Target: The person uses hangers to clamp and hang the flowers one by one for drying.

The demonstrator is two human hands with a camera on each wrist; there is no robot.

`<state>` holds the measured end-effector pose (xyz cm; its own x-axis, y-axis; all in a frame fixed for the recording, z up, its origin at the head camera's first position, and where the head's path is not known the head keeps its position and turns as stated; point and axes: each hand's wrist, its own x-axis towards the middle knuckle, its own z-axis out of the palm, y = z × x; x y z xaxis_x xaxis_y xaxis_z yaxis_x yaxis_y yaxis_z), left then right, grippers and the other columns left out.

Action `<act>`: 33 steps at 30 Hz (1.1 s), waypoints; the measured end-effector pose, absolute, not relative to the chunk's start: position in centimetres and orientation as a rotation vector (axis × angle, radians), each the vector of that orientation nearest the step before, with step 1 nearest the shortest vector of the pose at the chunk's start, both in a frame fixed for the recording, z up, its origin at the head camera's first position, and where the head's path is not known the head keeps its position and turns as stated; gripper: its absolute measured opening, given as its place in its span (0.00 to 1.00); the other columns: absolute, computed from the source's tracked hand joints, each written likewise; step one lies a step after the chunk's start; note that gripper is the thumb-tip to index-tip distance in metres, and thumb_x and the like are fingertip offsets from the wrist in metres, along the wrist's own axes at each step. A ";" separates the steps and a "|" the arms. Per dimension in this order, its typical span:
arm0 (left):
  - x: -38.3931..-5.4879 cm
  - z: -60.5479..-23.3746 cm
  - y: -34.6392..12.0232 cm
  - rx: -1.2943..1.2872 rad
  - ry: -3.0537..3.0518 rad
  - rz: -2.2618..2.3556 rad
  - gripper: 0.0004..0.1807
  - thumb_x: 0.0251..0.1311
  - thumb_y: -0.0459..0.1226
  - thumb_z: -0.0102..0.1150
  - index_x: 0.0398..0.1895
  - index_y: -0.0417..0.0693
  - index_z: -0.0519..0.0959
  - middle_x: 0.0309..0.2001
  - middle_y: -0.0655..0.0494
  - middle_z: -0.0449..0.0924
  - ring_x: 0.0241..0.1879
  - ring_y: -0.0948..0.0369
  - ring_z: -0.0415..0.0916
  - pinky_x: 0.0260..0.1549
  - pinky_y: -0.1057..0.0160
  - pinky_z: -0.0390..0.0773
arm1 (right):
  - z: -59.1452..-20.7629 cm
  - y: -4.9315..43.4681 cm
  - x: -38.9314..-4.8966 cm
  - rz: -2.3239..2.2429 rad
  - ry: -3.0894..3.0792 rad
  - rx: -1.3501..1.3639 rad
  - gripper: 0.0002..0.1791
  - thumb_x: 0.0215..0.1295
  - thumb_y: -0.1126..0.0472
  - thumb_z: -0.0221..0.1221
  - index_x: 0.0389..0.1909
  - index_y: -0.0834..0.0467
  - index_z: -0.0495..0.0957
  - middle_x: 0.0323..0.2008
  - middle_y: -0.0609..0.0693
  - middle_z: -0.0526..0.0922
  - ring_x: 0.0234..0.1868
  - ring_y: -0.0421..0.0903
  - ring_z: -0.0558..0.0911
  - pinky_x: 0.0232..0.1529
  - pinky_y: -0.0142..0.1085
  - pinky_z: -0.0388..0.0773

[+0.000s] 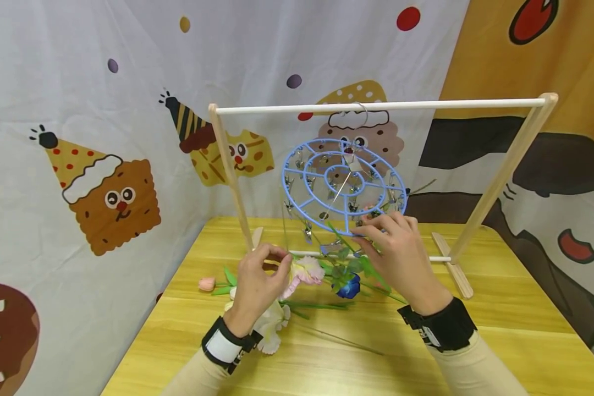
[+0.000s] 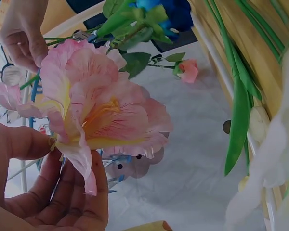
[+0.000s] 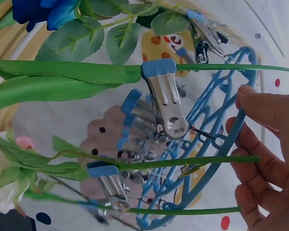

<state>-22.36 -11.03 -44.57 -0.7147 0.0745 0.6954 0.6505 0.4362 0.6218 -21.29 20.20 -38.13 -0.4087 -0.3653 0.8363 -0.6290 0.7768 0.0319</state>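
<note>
My left hand point(image 1: 257, 280) pinches the base of a pink artificial flower point(image 2: 94, 108) between thumb and fingers. Its ruffled petals open toward the left wrist camera. With thumb and fingers, my right hand point(image 1: 401, 253) holds the outer rim of a round blue clip hanger point(image 3: 240, 115), which hangs tilted. In the right wrist view, a metal clip point(image 3: 167, 103) with blue tips grips a green leafy stem point(image 3: 106, 72). A lower clip point(image 3: 111, 185) holds another green stem point(image 3: 197, 162). A blue rose point(image 1: 348, 287) hangs head-down below the hanger.
The hanger hooks over a white rail point(image 1: 277, 109) on a wooden stand point(image 1: 500, 176). On the wooden table point(image 1: 515, 341) lie a peach tulip point(image 1: 207, 284), a white flower point(image 1: 272, 324) and a thin stem point(image 1: 341, 340). Behind hangs a cartoon-printed cloth point(image 1: 143, 49).
</note>
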 end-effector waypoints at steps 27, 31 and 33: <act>-21.7 -46.5 -9.3 -0.611 -2.258 -1.516 0.03 0.76 0.31 0.75 0.46 0.49 0.90 0.44 0.53 0.96 0.44 0.55 0.96 0.41 0.66 0.96 | -39.9 26.7 -21.5 0.532 -2.036 0.452 0.24 0.71 0.79 0.73 0.66 0.63 0.90 0.76 0.71 0.82 0.77 0.76 0.78 0.79 0.72 0.74; -21.5 -46.6 -8.8 -0.624 -2.268 -1.504 0.06 0.76 0.31 0.75 0.46 0.52 0.91 0.44 0.55 0.96 0.44 0.56 0.96 0.42 0.66 0.96 | -40.5 26.4 -20.4 0.668 -1.932 0.333 0.22 0.74 0.76 0.70 0.67 0.67 0.88 0.68 0.71 0.86 0.67 0.70 0.84 0.79 0.34 0.77; -21.4 -46.6 -8.6 -0.628 -2.280 -1.501 0.05 0.76 0.32 0.75 0.46 0.53 0.91 0.45 0.56 0.96 0.45 0.56 0.96 0.43 0.66 0.96 | -40.9 25.9 -19.8 0.729 -1.856 0.311 0.15 0.76 0.72 0.69 0.60 0.70 0.89 0.56 0.71 0.89 0.56 0.63 0.87 0.67 0.18 0.72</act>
